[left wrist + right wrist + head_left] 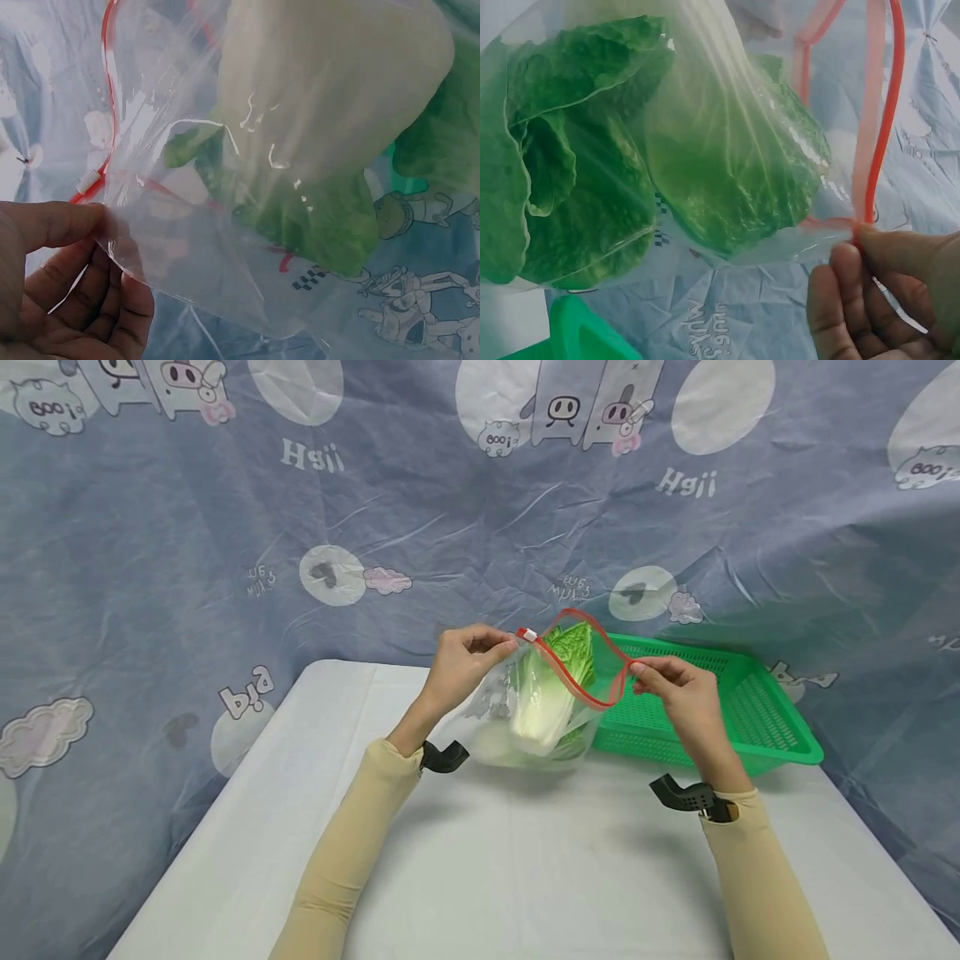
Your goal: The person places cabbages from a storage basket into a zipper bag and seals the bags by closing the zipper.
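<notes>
"How does the cabbage (546, 710) lie?"

"Inside the clear bag (495, 714). Seen from the head, its white base aims toward 7 o'clock and its leafy end toward 1, up at the mouth. More leaf and something pale sit lower down — I can't tell if that's a second head."

"Is the mouth closed?"

"No, gaping. Its red rim (561, 670) spans between the hands, with the white slider (529, 635) at the left end, just beside that hand's pinch."

"And the hands?"

"Each pinches one corner of the mouth, thumb against fingers. The cabbage is near 4 o'clock from the left hand (468, 664) and 9 o'clock from the right hand (686, 697) — the left is nearer."

"Farther out?"

"A green basket (765, 714) at 3 o'clock from the cabbage, partly behind the right hand, on the white table (487, 868)."
</notes>
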The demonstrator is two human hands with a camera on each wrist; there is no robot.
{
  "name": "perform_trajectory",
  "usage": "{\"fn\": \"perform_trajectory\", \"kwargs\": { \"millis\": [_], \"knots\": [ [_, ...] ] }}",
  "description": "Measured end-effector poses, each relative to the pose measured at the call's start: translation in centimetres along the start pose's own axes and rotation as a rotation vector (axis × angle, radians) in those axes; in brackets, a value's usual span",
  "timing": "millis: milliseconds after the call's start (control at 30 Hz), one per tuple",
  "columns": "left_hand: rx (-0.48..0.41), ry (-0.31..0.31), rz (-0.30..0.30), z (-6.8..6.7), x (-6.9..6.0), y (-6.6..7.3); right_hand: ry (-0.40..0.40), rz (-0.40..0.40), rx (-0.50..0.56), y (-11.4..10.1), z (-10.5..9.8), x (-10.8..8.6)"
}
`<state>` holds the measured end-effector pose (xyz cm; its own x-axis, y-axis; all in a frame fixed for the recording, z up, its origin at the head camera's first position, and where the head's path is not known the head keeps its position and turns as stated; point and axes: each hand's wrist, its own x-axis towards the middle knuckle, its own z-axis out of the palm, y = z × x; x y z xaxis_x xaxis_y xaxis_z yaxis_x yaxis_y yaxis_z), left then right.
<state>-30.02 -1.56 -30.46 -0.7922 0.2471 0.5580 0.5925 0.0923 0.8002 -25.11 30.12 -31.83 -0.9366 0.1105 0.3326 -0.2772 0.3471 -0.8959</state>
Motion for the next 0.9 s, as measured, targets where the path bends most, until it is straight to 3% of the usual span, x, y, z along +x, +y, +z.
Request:
{"fn": "perform_trajectory", "kwargs": {
  "millis": [267, 500, 700, 900],
  "knots": [
    [0.015, -0.022, 0.07, -0.7, -0.2, 0.9, 0.026, -0.151, 0.246, -1.2, 0.2, -0.8],
    [-0.033, -0.058, -0.014, -1.3, -0.1, 0.9, -0.013, -0.154, 0.319, -1.7, 0.1, -1.1],
    [-0.065, -0.167, -0.06, -1.0, -0.1, 0.7, -0.122, -0.13, 0.516, -1.8, 0.3, -1.0],
    [-0.099, -0.289, -0.063, -1.0, -0.3, 0.5, -0.173, -0.12, 0.583, -1.7, 0.4, -1.1]
  ]
}}
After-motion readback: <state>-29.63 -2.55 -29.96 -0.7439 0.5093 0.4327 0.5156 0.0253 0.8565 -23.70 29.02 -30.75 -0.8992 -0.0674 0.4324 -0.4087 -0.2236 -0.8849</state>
